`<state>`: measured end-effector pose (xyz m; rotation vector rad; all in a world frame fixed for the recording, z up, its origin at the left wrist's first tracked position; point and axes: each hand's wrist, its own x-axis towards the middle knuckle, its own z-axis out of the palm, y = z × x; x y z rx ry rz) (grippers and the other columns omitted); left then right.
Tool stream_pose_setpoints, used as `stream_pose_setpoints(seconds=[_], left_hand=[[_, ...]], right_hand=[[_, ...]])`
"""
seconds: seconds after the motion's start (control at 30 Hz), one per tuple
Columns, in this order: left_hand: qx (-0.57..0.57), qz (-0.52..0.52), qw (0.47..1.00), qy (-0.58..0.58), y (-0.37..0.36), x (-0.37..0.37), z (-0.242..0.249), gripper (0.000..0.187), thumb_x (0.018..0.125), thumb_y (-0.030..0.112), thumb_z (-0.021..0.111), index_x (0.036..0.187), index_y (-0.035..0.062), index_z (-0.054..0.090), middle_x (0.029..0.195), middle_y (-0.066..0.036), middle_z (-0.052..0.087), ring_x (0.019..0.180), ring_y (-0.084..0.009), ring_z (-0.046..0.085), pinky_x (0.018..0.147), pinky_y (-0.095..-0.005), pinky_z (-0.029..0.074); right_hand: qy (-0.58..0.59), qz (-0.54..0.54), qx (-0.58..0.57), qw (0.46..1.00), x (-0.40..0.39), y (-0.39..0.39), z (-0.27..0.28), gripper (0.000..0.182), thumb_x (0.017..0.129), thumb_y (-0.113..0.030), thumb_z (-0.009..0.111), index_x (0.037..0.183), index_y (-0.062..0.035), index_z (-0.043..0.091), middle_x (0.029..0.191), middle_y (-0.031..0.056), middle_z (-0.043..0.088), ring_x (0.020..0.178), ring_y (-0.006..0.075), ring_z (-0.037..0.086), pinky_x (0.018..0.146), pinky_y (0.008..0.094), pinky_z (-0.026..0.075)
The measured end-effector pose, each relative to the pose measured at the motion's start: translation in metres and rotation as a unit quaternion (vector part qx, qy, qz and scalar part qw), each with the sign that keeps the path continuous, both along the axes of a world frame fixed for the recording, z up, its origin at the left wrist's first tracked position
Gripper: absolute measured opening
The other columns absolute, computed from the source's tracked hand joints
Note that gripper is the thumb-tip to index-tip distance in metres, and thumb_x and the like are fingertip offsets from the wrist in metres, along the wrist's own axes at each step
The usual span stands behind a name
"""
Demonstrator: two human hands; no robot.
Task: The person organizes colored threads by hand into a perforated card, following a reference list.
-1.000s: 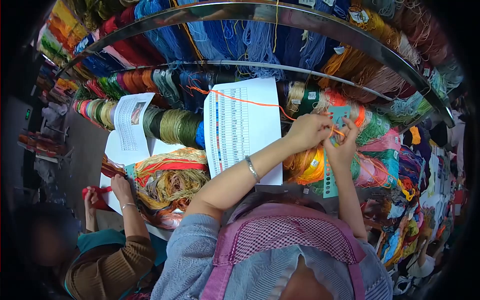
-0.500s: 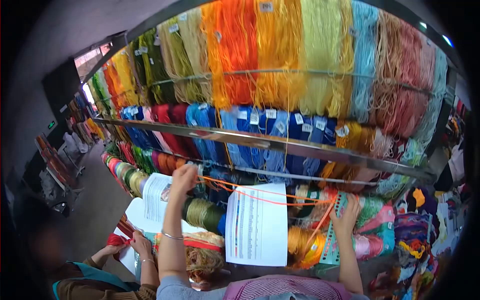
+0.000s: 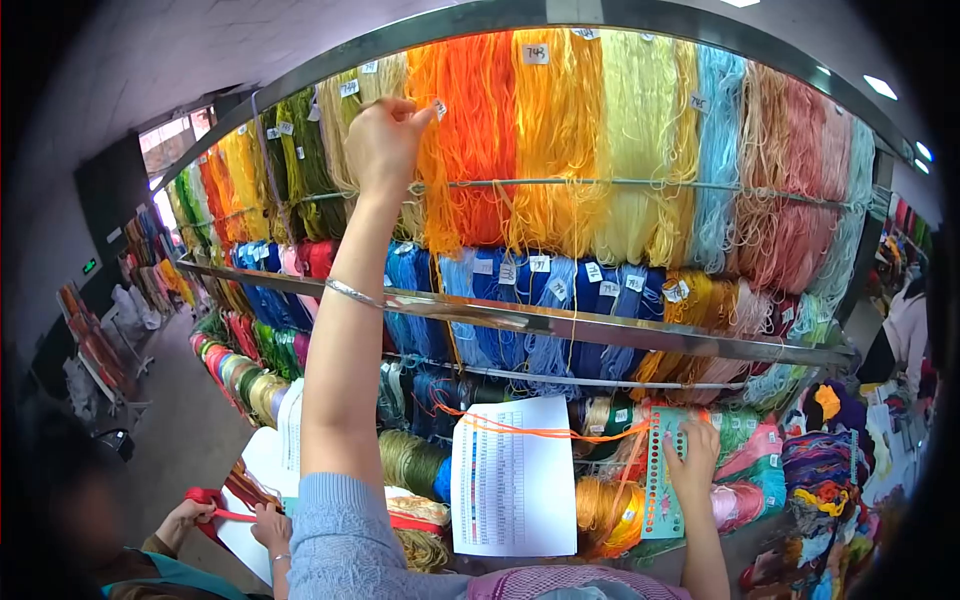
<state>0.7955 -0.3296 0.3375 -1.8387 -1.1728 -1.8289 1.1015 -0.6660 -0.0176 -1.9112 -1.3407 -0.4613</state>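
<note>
My left hand (image 3: 385, 145) is raised to the top row of hanging yarn, its fingers pinched at a small white tag beside the orange skeins (image 3: 430, 170). Lower right, my right hand (image 3: 692, 455) holds a green card with punched holes (image 3: 660, 500) by its right edge. Orange strands (image 3: 540, 432) run from the card leftward across a printed sheet (image 3: 513, 500), their far ends loose.
A metal rail (image 3: 560, 322) crosses the rack below my raised hand. Blue skeins (image 3: 500, 275) hang behind it, with spools of thread (image 3: 410, 460) lower down. At lower left, a co-worker's hands (image 3: 265, 525) hold red material (image 3: 205, 500).
My left hand has let go of the orange strands and risen to the top row. The strands now lie slack over the sheet. My right hand remains at the card.
</note>
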Motion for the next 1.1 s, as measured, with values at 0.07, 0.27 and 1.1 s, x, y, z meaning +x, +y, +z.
stream_pose_setpoints(seconds=[0.07,0.27,1.1], left_hand=[[-0.023,-0.010,1.000,0.002,0.013,0.000,-0.006,0.033,0.077,0.039,0.073,0.089,0.0086,0.074,0.075,-0.008,0.070,0.068,-0.0211,0.067,0.063,-0.0345,0.050],[-0.058,-0.208,0.972,-0.087,0.018,-0.019,-0.024,0.026,0.083,0.028,0.070,0.089,0.0035,0.073,0.072,-0.008,0.069,0.061,-0.0128,0.065,0.058,-0.0283,0.048],[-0.272,-0.091,0.951,0.113,-0.048,-0.048,-0.112,0.022,0.078,0.032,0.071,0.084,0.0120,0.075,0.069,-0.007,0.068,0.062,-0.0221,0.066,0.061,-0.0345,0.050]], right_hand=[[0.026,0.009,-0.004,1.000,0.000,-0.012,0.004,0.039,0.071,-0.010,0.073,0.106,-0.0034,0.058,0.110,0.0150,0.057,0.111,0.0343,0.048,0.098,0.0451,0.034],[0.002,0.016,0.016,1.000,0.003,-0.029,0.016,0.028,0.072,-0.005,0.069,0.098,-0.0034,0.061,0.104,0.0129,0.061,0.104,0.0327,0.051,0.093,0.0420,0.038],[-0.059,0.179,0.051,0.981,-0.063,0.000,0.058,0.011,0.076,-0.005,0.070,0.086,-0.0043,0.065,0.091,0.0079,0.064,0.091,0.0275,0.059,0.088,0.0425,0.045]])
